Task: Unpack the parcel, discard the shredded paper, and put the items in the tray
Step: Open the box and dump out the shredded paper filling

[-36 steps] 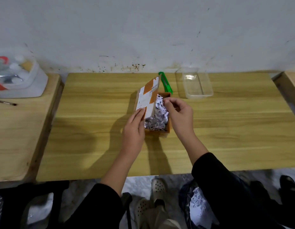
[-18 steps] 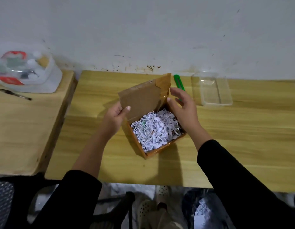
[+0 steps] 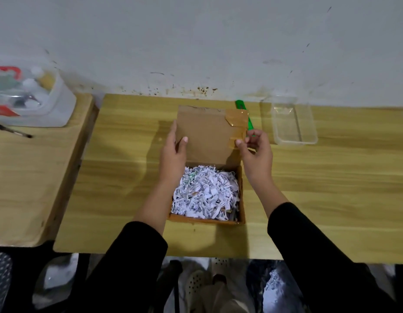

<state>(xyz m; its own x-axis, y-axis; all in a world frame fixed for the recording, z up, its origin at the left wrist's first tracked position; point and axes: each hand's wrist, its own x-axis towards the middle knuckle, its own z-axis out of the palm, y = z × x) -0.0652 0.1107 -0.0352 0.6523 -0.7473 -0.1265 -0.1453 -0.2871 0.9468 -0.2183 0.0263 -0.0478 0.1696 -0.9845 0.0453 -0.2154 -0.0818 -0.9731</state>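
Left hand is gripping the flap at its left edge, right hand pinching its taped right edge; shredded paper is lying nearward between both wrists, left wrist closer.

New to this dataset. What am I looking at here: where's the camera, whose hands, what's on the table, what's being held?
No machine here: a person works with bare hands, and every picture comes from one wide-angle camera worn on their head, looking down. On the wooden table sits an open cardboard box full of shredded paper. The left hand grips the left edge of the raised lid flap; the right hand pinches its taped right edge. Behind the flap lies a green cutter, and to its right a clear plastic tray with nothing visible in it. No packed items show yet under the paper.
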